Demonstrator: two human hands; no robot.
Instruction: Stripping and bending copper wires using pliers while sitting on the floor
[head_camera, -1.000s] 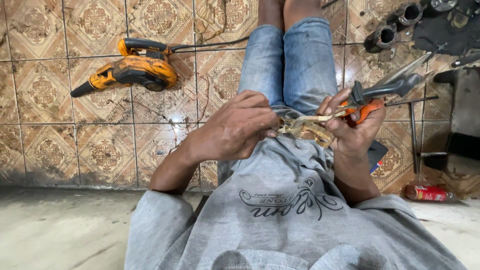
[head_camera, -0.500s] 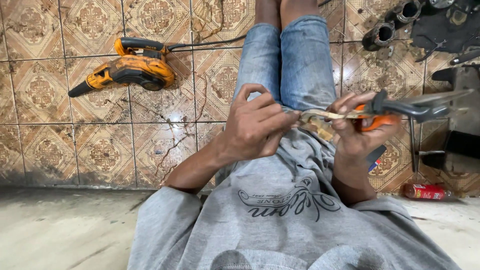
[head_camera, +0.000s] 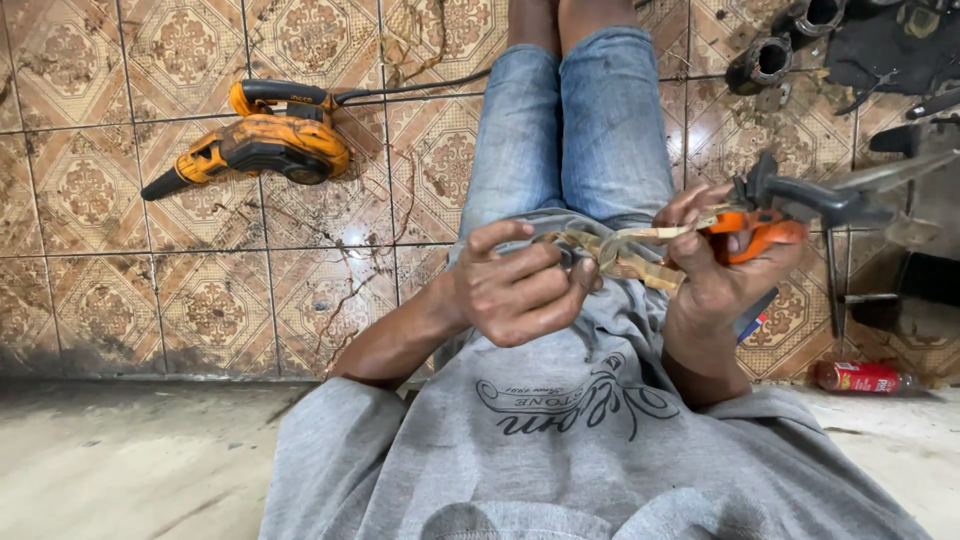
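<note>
The person sits on the patterned tile floor (head_camera: 330, 300), legs stretched toward its far edge, and works at a flat tan strap (head_camera: 625, 252) held over the lap. The left hand (head_camera: 520, 285) is curled nearly shut, thumb and fingers pinching the strap's near end where it loops and bunches. The right hand (head_camera: 725, 270) is closed around the orange-handled pliers (head_camera: 775, 215), whose dark head points toward the right edge of the floor; the same hand's fingers also press the strap's other end against the tool. Whether the pliers' tip has anything in its bite cannot be told, as it blurs into the clutter behind it. Judging from this, the work is in mid course: the strap is stretched between both hands but remains twisted and folded, neither laid flat nor fixed to anything visible. An orange blower (head_camera: 255, 145) lies untouched on the tiles toward the far left, well apart, and a small red can (head_camera: 860, 377) rests by the floor's near right edge.
</note>
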